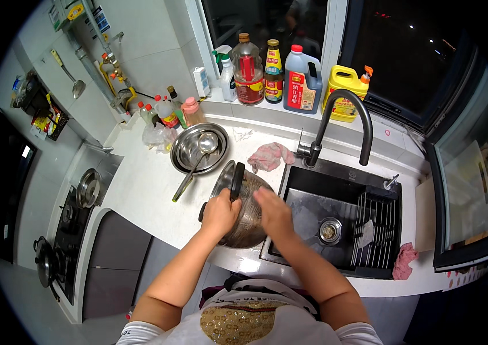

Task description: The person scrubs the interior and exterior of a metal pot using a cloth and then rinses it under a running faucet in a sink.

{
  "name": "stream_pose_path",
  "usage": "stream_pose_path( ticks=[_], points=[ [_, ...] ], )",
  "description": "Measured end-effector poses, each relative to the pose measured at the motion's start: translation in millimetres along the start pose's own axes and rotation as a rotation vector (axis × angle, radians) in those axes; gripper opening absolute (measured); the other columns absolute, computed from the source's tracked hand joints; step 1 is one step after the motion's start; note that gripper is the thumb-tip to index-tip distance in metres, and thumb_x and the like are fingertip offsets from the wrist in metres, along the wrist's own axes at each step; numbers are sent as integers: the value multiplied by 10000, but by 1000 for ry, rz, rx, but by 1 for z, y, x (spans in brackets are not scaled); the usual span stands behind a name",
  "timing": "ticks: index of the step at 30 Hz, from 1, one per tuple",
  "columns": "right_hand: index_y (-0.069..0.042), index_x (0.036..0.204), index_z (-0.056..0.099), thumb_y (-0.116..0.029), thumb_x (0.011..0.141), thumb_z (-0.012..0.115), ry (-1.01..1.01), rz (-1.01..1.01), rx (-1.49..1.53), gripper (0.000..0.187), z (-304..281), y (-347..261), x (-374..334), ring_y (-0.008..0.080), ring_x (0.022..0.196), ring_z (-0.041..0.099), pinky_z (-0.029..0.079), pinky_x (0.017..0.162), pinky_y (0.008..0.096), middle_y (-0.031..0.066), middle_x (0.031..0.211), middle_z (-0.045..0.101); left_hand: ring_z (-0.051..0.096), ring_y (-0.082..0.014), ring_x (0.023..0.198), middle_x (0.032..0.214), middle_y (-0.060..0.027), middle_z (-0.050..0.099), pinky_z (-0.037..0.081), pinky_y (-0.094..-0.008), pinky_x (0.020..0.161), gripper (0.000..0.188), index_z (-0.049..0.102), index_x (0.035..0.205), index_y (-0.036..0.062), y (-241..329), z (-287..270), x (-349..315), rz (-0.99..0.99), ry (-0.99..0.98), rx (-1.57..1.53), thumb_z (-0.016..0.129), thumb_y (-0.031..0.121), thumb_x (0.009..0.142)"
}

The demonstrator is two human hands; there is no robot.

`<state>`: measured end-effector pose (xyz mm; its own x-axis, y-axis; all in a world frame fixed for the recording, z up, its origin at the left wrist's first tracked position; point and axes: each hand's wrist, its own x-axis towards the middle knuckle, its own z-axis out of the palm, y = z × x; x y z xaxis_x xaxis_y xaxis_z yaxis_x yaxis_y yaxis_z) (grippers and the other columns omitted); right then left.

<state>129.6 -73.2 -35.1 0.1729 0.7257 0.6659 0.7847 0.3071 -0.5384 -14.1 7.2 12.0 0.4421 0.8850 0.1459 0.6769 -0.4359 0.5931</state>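
Note:
In front of me on the white counter is a round steel pot (248, 221) with black handles, tilted so that its streaked, brownish surface shows. My left hand (221, 214) is closed round its upper black handle (237, 180). My right hand (274, 211) is at the pot's right side, close to the sink edge. It is smeared by motion, and whether its fingers hold anything is not visible. A steel ladle (199, 154) rests across nested steel bowls (178, 142) beyond the pot. A crumpled pink cloth (271, 156) lies between the pot and the tap.
The black sink (307, 218) on the right holds a wire rack (377, 227); a dark curved tap (344, 95) arches over it. Bottles, including a yellow jug (344, 95), line the windowsill. A pink rag (406, 260) lies at the right. Far left is a stove (73, 253) with pans.

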Motion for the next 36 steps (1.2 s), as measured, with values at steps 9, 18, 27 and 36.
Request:
stream_pose_path(
  ticks=[9, 18, 27, 36],
  points=[
    [-4, 1075, 613, 31, 763, 517, -65, -72, -88, 328, -9, -5, -3, 372, 1034, 577, 486, 884, 407, 212, 1145, 582, 593, -469, 681, 672, -280, 595, 471, -521, 625, 262, 521, 804, -32, 4, -1, 0, 2, -49, 15, 622, 210, 804],
    [47, 1129, 565, 15, 817, 469, -69, -214, -183, 327, -15, -28, -33, 452, 1096, 521, 443, 956, 429, 259, 1174, 551, 595, -458, 670, 665, -276, 593, 472, -514, 620, 251, 526, 793, -31, 14, -2, -7, 1, -83, 30, 640, 192, 786],
    [-11, 1087, 635, 63, 772, 504, -24, -24, 23, 349, 7, -2, -4, 336, 1161, 536, 448, 972, 395, 187, 1205, 580, 596, -447, 686, 660, -268, 589, 470, -503, 630, 237, 520, 785, -42, 0, -5, -3, 26, -48, -49, 623, 172, 782],
    [-9, 1111, 614, 54, 781, 506, -28, -72, 30, 352, 7, -8, 5, 334, 1151, 538, 449, 969, 402, 184, 1185, 585, 592, -439, 668, 639, -245, 584, 471, -483, 616, 204, 532, 820, -26, -7, -10, -10, 53, -84, -97, 610, 161, 790]
  ],
)
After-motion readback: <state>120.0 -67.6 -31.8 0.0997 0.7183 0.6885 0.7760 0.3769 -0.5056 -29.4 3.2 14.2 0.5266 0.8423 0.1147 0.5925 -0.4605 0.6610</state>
